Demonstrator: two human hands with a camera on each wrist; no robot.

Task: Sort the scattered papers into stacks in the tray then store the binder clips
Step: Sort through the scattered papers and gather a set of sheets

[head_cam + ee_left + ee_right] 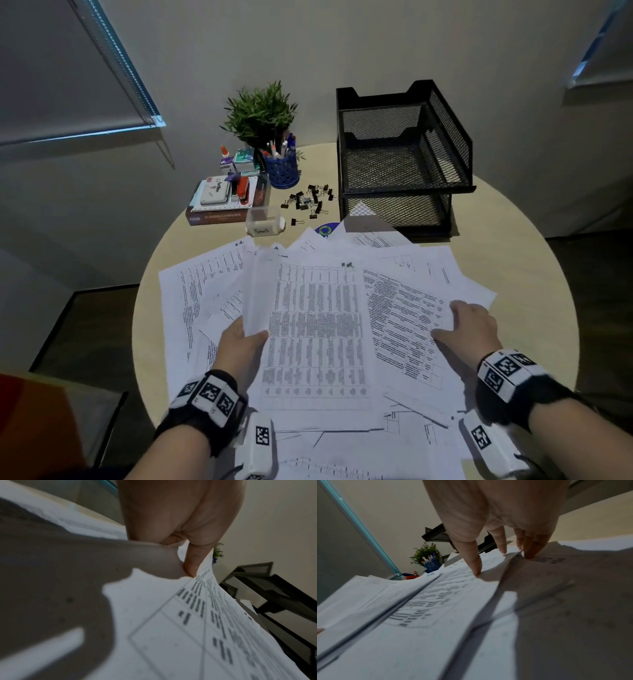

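Left hand (239,342) pinches a printed sheet (315,329), curling its edge; right hand (469,329) presses straight fingers (475,559) on flat papers (411,308). Mesh tray (404,161) and clips (308,202) lie beyond both hands.

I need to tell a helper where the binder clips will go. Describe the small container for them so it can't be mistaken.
Start at the black mesh tray at the table's far side and look left past the scattered binder clips. Just in front of the book pile stands a small clear plastic box, the only item with a handwritten "Small" label.
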